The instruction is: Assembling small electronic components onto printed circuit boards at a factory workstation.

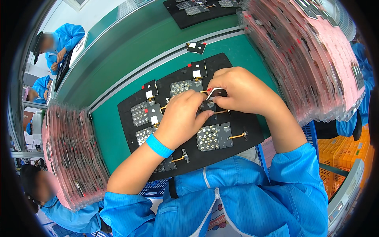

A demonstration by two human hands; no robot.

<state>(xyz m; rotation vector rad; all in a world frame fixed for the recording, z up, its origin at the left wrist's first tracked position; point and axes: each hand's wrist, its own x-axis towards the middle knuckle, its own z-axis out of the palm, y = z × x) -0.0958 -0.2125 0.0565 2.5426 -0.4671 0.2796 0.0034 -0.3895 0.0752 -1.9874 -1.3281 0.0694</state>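
A small display screen point(216, 93) with a white edge is pinched in my right hand point(239, 89), tilted above a keypad circuit board point(210, 106). My left hand point(177, 118), wearing a blue wristband, curls its fingers and thumb at that board's left side; the fingers partly hide the contact. Around them on a black mat point(248, 132) lie several more circuit boards with round metal key contacts, such as the near board point(215, 137) with an orange flex cable. Others at the far side carry black screens point(199, 69) with white squares and red tabs.
Tall stacks of pink-lined clear trays stand at the left point(73, 158) and right point(304, 59). A loose screen point(196, 47) lies on the green bench point(106, 134) beyond the mat. Another black mat point(185, 19) holds boards behind. People in blue work nearby; orange crates point(347, 150) stand right.
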